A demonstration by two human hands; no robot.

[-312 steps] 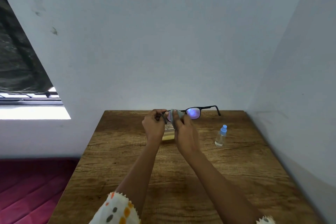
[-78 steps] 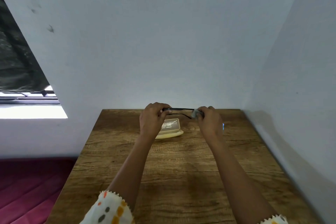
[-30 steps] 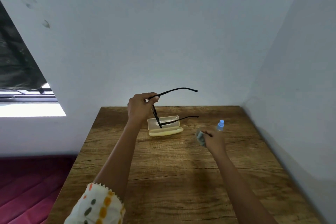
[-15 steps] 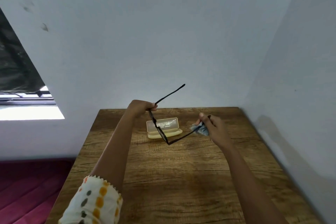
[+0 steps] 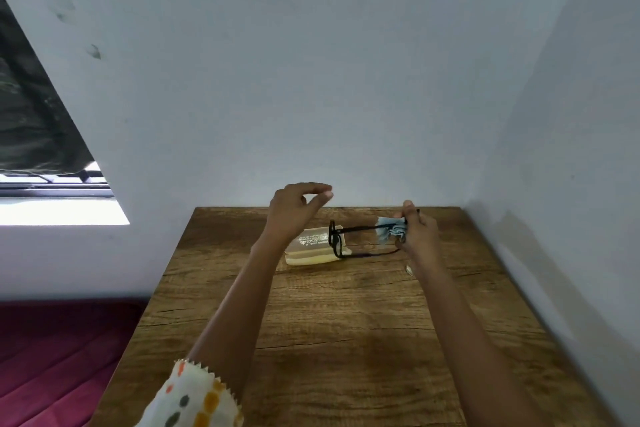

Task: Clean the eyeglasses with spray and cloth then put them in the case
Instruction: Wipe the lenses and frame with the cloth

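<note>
Black-framed eyeglasses [image 5: 335, 240] hang in the air over the far part of the wooden table [image 5: 346, 329], front turned left, both temples running right. My right hand [image 5: 417, 232] pinches the temple ends together with a crumpled blue-grey cloth [image 5: 389, 230]. My left hand [image 5: 296, 210] hovers just left of and above the frame, fingers curled and apart, holding nothing. The open, pale yellow translucent case [image 5: 308, 251] lies on the table below the glasses. A pale sliver by my right wrist may be the spray bottle [image 5: 408, 269]; the rest is hidden.
The table stands in a corner, with a white wall behind it and another along its right edge. Left of the table the floor drops to a dark red mat [image 5: 62, 357]. A window opening [image 5: 52, 204] is at the far left.
My left hand has let go of the glasses and lifted off them. My right hand, with the cloth, now holds them by the temple ends, and the frame has swung level.
</note>
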